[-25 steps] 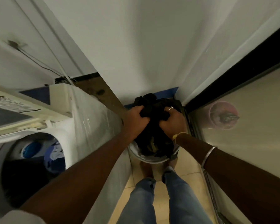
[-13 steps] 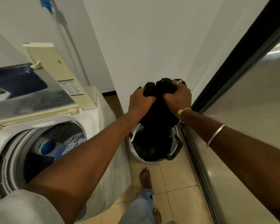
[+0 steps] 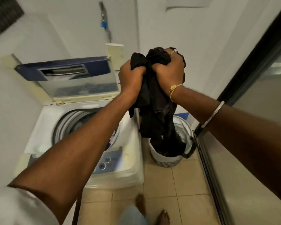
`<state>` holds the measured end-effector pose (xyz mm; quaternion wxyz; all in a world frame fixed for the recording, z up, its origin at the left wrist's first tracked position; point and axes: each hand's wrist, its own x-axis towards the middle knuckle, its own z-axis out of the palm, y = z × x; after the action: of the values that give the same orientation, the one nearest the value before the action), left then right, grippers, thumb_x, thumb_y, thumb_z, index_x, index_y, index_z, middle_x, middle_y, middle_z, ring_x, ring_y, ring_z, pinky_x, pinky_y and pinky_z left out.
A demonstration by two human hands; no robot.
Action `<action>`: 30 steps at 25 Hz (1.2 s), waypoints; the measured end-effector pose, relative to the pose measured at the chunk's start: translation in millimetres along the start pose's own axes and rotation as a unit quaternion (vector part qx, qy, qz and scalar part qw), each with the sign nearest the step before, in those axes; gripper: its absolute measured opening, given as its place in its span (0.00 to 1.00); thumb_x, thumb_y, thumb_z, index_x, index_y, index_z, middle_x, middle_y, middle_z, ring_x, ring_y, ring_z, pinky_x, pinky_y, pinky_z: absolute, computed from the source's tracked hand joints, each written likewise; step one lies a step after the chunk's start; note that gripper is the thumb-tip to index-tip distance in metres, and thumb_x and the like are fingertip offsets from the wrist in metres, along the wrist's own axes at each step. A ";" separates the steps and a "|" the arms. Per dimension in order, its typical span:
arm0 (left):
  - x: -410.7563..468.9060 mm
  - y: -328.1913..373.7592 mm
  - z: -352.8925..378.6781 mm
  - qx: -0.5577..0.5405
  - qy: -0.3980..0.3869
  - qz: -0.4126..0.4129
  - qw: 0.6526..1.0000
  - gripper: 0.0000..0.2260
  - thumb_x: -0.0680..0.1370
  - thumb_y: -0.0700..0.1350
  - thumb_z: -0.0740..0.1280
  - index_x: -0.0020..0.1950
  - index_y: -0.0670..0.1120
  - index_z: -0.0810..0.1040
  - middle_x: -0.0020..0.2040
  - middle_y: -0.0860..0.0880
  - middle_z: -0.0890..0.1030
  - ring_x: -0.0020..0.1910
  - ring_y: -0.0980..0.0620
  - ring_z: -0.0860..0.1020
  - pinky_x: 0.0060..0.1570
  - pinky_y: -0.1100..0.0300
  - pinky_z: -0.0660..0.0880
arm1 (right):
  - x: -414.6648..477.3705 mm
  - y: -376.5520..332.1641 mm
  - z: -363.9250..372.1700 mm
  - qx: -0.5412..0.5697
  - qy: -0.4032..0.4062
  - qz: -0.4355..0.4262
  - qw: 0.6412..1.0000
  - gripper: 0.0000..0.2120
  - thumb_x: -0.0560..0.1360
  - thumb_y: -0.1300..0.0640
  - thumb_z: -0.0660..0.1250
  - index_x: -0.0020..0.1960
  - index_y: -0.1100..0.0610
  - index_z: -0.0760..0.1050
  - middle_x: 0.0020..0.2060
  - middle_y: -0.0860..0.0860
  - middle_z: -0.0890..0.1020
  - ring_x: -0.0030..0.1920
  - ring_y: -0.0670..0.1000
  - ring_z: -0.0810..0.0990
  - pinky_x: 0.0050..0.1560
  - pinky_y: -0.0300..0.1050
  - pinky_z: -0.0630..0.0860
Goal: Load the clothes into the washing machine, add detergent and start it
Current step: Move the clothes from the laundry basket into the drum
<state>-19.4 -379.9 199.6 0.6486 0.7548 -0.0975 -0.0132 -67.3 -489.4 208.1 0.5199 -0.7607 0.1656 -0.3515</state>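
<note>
I'm seeing the dark clothes (image 3: 154, 114) rising. A second ago they were low in the basket (image 3: 164, 161); now they're hanging high, just right of the washing machine (image 3: 44, 127). My left hand (image 3: 133, 78) and right hand (image 3: 169, 70) are clamping the fabric. I'm judging the open drum comes next.

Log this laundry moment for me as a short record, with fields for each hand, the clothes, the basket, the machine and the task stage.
left: left hand grips the dark clothes bundle near its top
right: right hand grips the same bundle beside the left
clothes: lifted, lower end hanging down to the basket mouth
basket: basket on the tiled floor, right of the machine, more dark fabric inside
machine: washing machine, top loader, lid raised, drum open
stage: bundle not yet in the drum
</note>
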 end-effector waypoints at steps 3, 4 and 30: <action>-0.5 4.7 -70.7 -0.008 0.062 0.008 0.998 0.08 0.64 0.40 0.65 0.30 0.50 0.67 0.29 0.53 0.70 0.30 0.52 0.67 0.31 0.56 0.63 | -21.3 -33.5 59.4 0.043 -0.032 -0.008 0.999 0.05 0.65 0.61 0.69 0.39 0.53 0.77 0.31 0.45 0.79 0.34 0.44 0.78 0.37 0.41 0.76; 1.7 2.6 -97.1 -0.014 0.082 0.009 0.996 0.08 0.63 0.40 0.65 0.30 0.49 0.66 0.29 0.53 0.70 0.29 0.52 0.67 0.30 0.57 0.62 | -29.6 -44.0 83.8 0.060 -0.043 -0.008 0.997 0.06 0.64 0.62 0.69 0.40 0.55 0.78 0.32 0.46 0.81 0.36 0.46 0.80 0.39 0.43 0.78; 56.2 -348.4 -316.1 0.310 -0.338 -0.228 0.859 0.21 0.78 0.46 0.68 0.70 0.47 0.71 0.60 0.50 0.76 0.58 0.50 0.75 0.55 0.59 0.71 | -186.1 172.2 381.8 -0.233 -0.443 0.306 0.810 0.30 0.72 0.54 0.74 0.71 0.58 0.69 0.64 0.56 0.77 0.63 0.57 0.77 0.64 0.48 0.74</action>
<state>127.3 -31.8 -86.4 0.2875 0.8668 -0.1356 -0.3843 92.3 -186.5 -96.7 0.4247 -0.8423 0.2183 0.2499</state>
